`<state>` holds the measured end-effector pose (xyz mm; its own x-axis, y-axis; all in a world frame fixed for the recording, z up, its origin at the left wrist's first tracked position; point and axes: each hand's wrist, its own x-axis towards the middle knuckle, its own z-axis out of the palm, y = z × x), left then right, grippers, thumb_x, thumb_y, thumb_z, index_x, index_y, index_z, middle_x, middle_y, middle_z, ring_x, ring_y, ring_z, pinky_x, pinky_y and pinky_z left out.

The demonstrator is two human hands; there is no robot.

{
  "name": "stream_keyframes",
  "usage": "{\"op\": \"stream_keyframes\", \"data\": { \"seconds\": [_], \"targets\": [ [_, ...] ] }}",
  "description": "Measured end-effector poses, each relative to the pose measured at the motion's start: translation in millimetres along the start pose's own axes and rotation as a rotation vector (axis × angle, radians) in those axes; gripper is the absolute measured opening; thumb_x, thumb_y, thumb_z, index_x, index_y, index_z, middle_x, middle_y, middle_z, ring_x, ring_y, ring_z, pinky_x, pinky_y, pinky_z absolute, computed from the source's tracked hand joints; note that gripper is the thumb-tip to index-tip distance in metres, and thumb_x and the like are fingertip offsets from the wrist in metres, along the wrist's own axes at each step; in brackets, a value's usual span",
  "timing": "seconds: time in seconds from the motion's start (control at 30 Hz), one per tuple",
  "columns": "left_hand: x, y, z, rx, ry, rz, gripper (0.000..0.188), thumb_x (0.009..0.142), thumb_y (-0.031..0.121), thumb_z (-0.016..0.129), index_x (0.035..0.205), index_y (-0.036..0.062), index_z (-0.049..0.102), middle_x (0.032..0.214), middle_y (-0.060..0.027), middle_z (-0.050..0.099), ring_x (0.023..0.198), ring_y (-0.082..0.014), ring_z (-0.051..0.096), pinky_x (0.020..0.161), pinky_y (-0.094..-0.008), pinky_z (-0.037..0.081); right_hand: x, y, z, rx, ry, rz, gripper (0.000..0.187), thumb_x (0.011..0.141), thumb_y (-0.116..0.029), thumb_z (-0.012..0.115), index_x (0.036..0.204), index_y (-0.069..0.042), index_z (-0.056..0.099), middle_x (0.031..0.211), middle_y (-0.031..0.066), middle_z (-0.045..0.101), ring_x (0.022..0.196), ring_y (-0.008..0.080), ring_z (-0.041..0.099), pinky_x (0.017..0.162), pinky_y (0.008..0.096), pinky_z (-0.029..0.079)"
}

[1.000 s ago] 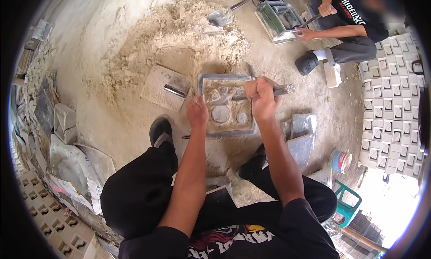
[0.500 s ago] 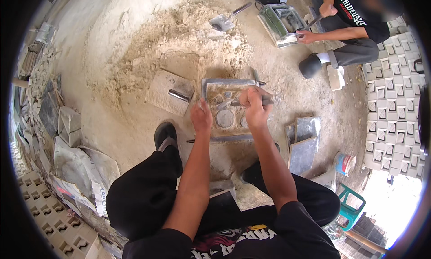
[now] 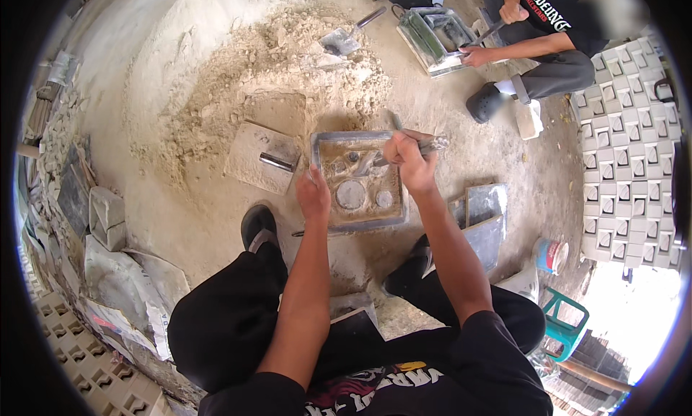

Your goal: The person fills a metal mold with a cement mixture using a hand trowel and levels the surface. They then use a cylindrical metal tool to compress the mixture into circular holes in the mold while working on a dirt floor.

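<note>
Right hand [image 3: 411,160] shifts up-right, fist closed round a tool [image 3: 379,161], baring the small disc [image 3: 384,198] in the tray [image 3: 353,136]; left hand [image 3: 313,194] half-curled by its left edge, grip unclear.

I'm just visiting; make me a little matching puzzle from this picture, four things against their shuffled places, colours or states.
Things
1. Right hand
2. Left hand
3. Plastic stool
4. Shiny metal cylinder

Places, colours or states
A. Lying on a dusty slab
B. Closed around a tool's handle
C. Green, at the lower right of the picture
D. By the left side of the rectangular frame

Pairs: 1-B, 2-D, 3-C, 4-A
</note>
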<state>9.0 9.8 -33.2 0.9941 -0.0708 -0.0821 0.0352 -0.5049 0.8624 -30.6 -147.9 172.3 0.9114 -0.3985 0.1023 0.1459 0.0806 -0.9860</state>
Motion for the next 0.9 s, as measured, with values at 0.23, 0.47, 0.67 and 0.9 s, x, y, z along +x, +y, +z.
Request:
{"op": "stream_keyframes", "data": {
  "seconds": [0.23, 0.47, 0.67, 0.9],
  "targets": [
    [2.6, 3.0, -3.5, 0.050, -0.065, -0.048, 0.058, 0.100, 0.043, 0.032, 0.090, -0.0043, 0.062, 0.093, -0.0272, 0.062, 0.093, -0.0460, 0.055, 0.085, -0.0521, 0.041, 21.4, 5.3, 0.7, -0.053, -0.051, 0.040, 0.037, 0.093, -0.010, 0.046, 0.057, -0.004, 0.039, 0.051, 0.0004, 0.037, 0.048, 0.0092, 0.028, 0.046, 0.0295, 0.024],
    [1.5, -4.7, 0.4, 0.081, -0.052, -0.038, 0.059, 0.100, 0.044, 0.031, 0.091, -0.0056, 0.063, 0.093, -0.0299, 0.061, 0.092, -0.0471, 0.055, 0.082, -0.0535, 0.040, 28.3, 6.4, -2.8, -0.124, -0.092, -0.040, 0.038, 0.093, -0.012, 0.046, 0.057, -0.005, 0.037, 0.050, 0.0008, 0.036, 0.045, 0.0098, 0.029, 0.045, 0.0299, 0.023],
    [-4.5, -4.6, 1.0, 0.104, -0.070, -0.073, 0.063, 0.100, 0.044, 0.031, 0.091, -0.0099, 0.061, 0.093, -0.0321, 0.060, 0.092, -0.0476, 0.055, 0.083, -0.0523, 0.041, 25.7, 11.5, 5.8, -0.089, 0.153, 0.144, 0.037, 0.092, -0.008, 0.048, 0.056, -0.008, 0.038, 0.052, -0.0021, 0.037, 0.048, 0.0075, 0.031, 0.046, 0.0281, 0.024],
    [-3.6, 2.8, 6.6, 0.038, -0.082, 0.013, 0.064, 0.101, 0.046, 0.029, 0.102, -0.0109, 0.058, 0.100, -0.0328, 0.059, 0.096, -0.0474, 0.055, 0.086, -0.0520, 0.041, 13.9, 22.7, -12.6, -0.337, 0.081, 0.022, 0.017, 0.088, -0.015, 0.064, 0.080, 0.000, 0.064, 0.066, -0.0014, 0.059, 0.060, 0.0050, 0.050, 0.053, 0.0267, 0.042]
  ]
}}
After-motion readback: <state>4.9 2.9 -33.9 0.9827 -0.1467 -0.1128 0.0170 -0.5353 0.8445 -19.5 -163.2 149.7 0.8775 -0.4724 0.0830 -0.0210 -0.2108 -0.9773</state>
